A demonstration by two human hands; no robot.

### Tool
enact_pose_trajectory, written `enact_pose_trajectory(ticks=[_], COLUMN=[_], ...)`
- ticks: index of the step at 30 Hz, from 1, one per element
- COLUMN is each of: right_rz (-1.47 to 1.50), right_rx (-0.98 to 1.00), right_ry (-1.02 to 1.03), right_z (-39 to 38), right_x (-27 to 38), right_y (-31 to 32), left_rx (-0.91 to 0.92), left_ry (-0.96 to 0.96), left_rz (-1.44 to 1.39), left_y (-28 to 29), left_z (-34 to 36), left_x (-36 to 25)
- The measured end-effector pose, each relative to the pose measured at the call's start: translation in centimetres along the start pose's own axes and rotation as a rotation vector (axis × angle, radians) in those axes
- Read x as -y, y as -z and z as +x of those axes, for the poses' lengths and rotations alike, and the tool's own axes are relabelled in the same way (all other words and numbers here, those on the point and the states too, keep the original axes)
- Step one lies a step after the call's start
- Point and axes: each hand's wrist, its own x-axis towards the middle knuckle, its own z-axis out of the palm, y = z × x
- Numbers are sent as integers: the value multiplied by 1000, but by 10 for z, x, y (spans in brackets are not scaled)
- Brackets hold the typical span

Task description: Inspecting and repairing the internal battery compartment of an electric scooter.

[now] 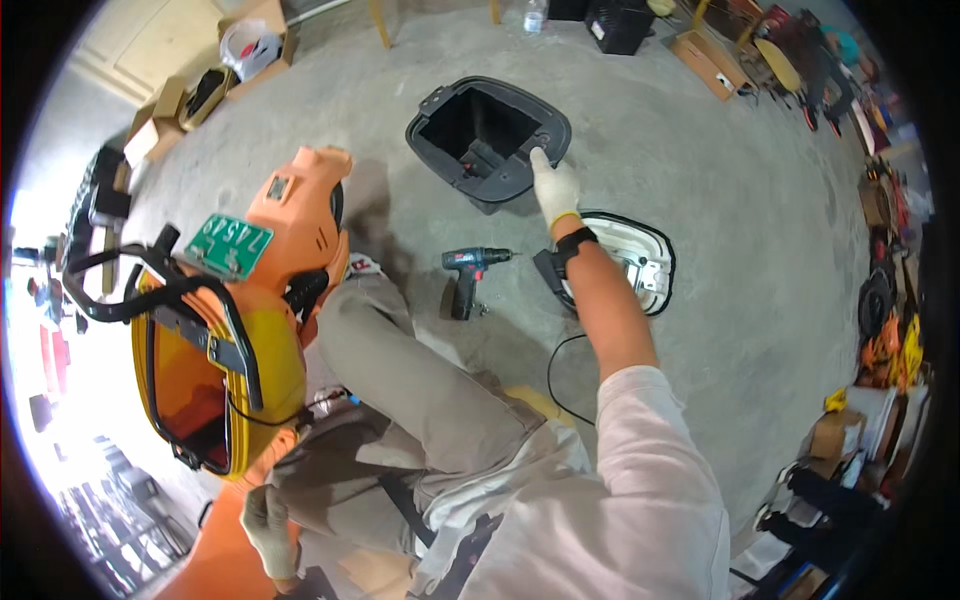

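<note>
The 2 gloved hands are well apart. The right hand point(556, 190) reaches far and touches the right rim of the black storage bucket point(490, 188), which stands at the far centre; whether the fingers hook under its lip, I cannot tell. The left hand point(268, 530) is curled at the near left, beside the orange scooter point(290, 220); whether it grips anything is unclear. For a good hold, the right fingers would best wrap the rim firmly and keep the bucket level, clear of the cordless drill point(470, 265) and the upturned scooter seat point(652, 272) nearby.

The grey concrete floor point(740, 180) carries everything. Cardboard boxes point(155, 130) stand at the far left, a plastic bottle point(535, 15) at the far edge, and assorted clutter lines the right.
</note>
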Motion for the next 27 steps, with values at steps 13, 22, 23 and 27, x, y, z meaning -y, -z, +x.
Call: enact_pose_trajectory(ticks=[13,22,23,27], right_rz=[326,-697,-696,-686], right_rx=[202,755,718,635], right_ry=[-57,32,-51,-205], right_z=[-41,-156,-162,-173], right_x=[-36,-250,-266,-295], right_y=[8,71,83,109], left_rx=[64,61,63,38], left_ry=[50,112,123,135], left_rz=[-74,-54,-60,-55], left_y=[-22,-31,-31,-38], left_z=[6,-2,-2,-7], left_x=[-6,17,13,-2])
